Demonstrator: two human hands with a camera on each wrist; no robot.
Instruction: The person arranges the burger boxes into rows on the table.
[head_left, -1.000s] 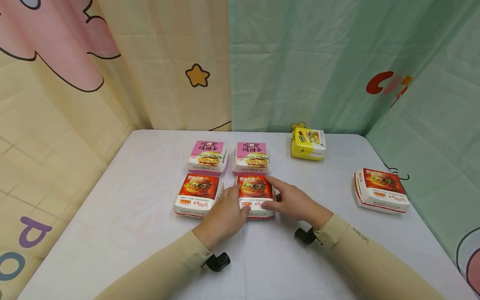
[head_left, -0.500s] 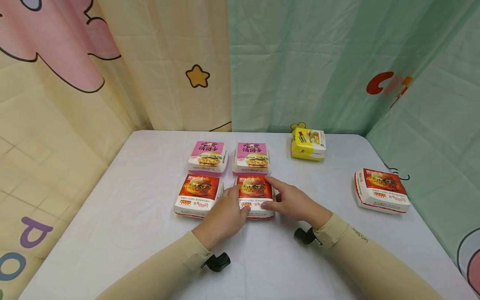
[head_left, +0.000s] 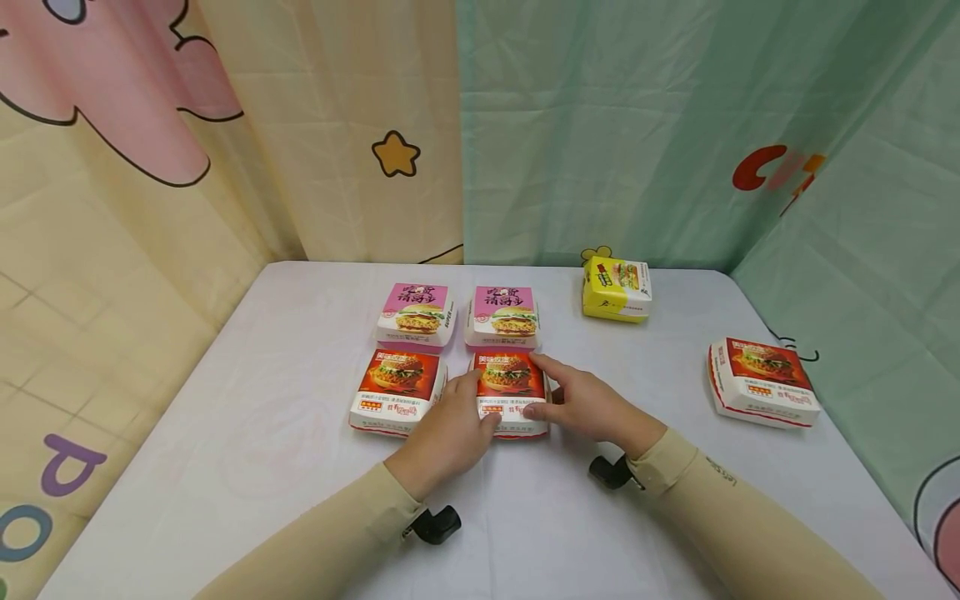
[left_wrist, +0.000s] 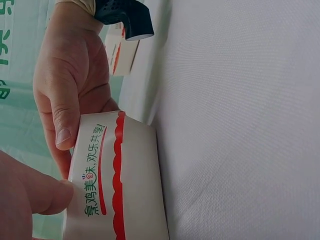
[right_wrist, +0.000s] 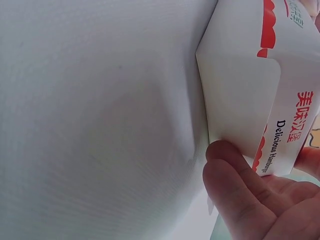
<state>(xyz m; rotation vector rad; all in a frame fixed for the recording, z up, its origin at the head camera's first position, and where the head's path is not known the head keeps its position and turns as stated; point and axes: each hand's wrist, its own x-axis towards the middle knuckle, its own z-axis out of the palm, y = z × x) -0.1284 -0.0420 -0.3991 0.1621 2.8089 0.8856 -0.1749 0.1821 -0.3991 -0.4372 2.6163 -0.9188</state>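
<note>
In the head view a red-and-white hamburger box (head_left: 512, 379) lies flat on the table between both hands. My left hand (head_left: 448, 427) grips its left side, thumb at the front corner. My right hand (head_left: 588, 404) holds the right side, its thumb over the top near the front. The right wrist view has the fingers (right_wrist: 245, 187) against the box's side panel, low by the cloth. Close left of my left hand sits a matching box (head_left: 397, 390), partly covered by that hand. Two pink-topped burger boxes, left (head_left: 417, 315) and right (head_left: 502, 317), stand directly behind this pair.
A yellow-and-white burger box (head_left: 617, 288) stands at the back right. Another red-and-white box (head_left: 763, 382) lies near the right edge of the white-covered table (head_left: 255, 467). Printed curtains (head_left: 600, 150) hang behind and at both sides.
</note>
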